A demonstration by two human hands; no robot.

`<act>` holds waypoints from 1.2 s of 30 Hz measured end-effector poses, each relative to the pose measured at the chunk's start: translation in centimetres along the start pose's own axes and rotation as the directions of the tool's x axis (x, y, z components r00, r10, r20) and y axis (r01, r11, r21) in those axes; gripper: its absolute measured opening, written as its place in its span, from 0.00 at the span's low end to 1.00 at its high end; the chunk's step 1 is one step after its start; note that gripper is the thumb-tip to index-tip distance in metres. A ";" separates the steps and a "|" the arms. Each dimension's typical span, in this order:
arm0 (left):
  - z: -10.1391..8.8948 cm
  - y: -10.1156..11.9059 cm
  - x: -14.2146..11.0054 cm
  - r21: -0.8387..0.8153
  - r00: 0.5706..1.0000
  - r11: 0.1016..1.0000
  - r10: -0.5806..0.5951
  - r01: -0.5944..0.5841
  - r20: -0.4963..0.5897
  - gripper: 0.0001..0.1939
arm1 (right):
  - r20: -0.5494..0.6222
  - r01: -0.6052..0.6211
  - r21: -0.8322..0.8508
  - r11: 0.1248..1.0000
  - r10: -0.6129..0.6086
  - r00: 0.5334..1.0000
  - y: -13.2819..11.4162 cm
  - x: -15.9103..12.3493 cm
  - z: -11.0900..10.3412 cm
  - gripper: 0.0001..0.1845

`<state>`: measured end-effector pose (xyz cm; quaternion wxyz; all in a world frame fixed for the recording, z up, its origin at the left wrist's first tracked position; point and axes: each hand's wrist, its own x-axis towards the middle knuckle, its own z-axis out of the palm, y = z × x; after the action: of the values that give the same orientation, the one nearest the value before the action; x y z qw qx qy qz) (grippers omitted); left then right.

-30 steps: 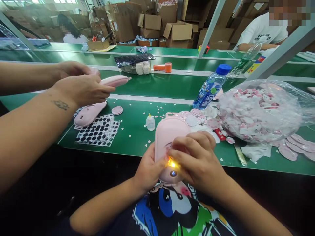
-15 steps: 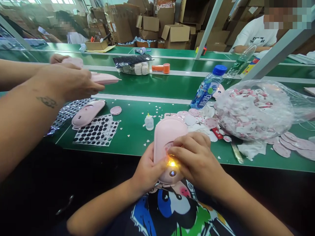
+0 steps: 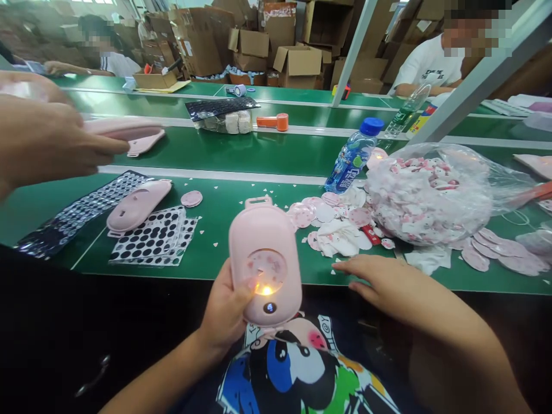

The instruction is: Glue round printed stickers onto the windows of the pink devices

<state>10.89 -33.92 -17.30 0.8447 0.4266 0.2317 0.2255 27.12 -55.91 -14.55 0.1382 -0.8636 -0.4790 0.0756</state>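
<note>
evidently, the pink device (image 3: 241, 230) is clasped along its left side by the left hand (image 3: 226, 305), at the near edge of the bench (image 3: 215, 207), the thumb at its round window (image 3: 271, 264). nothing is held by the right hand (image 3: 375, 282), its fingers loosely extended near white scraps (image 3: 340, 238). probably light, stiff and slightly slick, the device is best gripped by its rounded sides.
</note>
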 end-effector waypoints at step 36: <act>-4.4 -0.6 -0.5 0.190 0.936 0.936 0.324 -0.296 -0.139 0.19 | -0.433 0.573 0.416 0.706 -0.401 0.807 -5.8 7.7 0.8 0.18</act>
<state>8.08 -31.85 -20.03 0.7372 0.5063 0.2496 0.3713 26.36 -46.33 -13.47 0.4585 -0.6317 -0.6244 0.0275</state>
